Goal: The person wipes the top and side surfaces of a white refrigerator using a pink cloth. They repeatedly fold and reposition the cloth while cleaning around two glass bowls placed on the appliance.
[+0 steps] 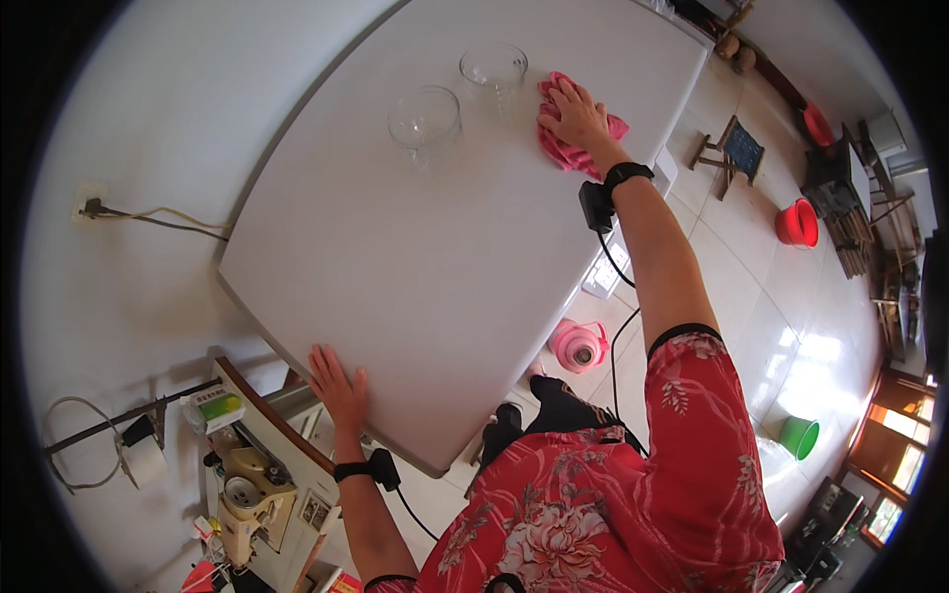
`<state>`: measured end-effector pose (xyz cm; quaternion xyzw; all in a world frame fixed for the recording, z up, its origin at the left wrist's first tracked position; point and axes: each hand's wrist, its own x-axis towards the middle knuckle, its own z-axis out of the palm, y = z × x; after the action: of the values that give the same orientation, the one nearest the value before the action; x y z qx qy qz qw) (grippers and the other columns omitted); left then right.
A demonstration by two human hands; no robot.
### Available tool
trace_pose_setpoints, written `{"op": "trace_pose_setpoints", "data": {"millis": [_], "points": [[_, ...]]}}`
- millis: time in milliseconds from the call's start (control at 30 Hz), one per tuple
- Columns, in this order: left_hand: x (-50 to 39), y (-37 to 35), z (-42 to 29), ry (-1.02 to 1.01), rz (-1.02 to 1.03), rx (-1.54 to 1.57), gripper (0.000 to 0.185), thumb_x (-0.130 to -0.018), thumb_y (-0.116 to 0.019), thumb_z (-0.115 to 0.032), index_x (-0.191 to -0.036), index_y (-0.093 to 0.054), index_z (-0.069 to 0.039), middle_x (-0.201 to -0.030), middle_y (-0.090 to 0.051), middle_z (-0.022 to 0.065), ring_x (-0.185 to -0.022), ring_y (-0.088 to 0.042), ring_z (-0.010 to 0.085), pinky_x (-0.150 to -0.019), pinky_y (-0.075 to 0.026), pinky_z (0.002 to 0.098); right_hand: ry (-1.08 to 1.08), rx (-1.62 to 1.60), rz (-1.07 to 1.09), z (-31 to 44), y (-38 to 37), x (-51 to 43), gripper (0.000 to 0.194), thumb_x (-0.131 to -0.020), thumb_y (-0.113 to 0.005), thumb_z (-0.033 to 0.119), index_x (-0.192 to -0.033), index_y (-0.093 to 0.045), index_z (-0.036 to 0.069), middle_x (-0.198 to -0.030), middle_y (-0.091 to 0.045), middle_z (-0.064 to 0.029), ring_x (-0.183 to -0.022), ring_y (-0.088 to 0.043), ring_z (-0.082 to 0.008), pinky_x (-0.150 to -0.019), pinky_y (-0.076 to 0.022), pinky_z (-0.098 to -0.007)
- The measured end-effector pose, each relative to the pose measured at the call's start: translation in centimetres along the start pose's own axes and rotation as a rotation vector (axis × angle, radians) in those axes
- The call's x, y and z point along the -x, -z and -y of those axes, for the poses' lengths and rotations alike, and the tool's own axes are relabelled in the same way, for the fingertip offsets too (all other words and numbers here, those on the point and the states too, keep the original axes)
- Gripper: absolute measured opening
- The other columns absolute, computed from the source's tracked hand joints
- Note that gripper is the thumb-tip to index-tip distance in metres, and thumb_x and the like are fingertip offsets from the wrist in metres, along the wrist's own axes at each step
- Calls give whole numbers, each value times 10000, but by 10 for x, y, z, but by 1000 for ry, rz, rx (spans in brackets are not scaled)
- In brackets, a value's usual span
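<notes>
My right hand [580, 117] presses down on a crumpled pink cloth [567, 154] on the white table top [385, 244], near its far right side. The fingers are spread over the cloth; whether they grip it does not show. Just left of the cloth stands a clear glass vessel [493, 68], and a second one [424, 120] stands beside it, nearer to me and further left. My left hand [337, 389] lies with fingers apart at the table's near left edge and holds nothing. Both wrists carry black straps with small black boxes and cables.
A pink thermos flask [580, 347] stands on the tiled floor by the table's near side. A sewing machine [248, 497] is at the lower left. To the right are a folding stool [732, 154], a red bucket [798, 224] and a green bucket [799, 437]. A wall socket [90, 204] holds a plug.
</notes>
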<state>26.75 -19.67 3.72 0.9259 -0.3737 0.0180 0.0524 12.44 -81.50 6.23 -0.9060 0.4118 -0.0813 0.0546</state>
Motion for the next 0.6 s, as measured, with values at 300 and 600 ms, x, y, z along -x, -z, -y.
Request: {"op": "trace_pose_setpoints", "data": {"millis": [300, 600], "points": [[4, -8, 6, 11, -19, -14, 749, -925, -526, -428, -1511, -229, -67, -1586, -169, 159, -1462, -147, 358, -1114, -148, 600, -14, 12, -111, 5, -2, 111, 568, -884, -546, 464, -1391, -480, 217, -1525, -342, -16, -1392, -297, -279, -1052, -285, -560], [9, -8, 12, 67, 46, 95, 750, -926, -523, -460, -1504, -248, -69, -1591, -161, 153, -1470, -118, 348, -1127, -111, 587, -82, -3, -179, 91, -5, 255, 562, -866, -569, 363, -1376, -457, 154, -1496, -336, -61, -1360, -300, -310, -1018, -318, -538]]}}
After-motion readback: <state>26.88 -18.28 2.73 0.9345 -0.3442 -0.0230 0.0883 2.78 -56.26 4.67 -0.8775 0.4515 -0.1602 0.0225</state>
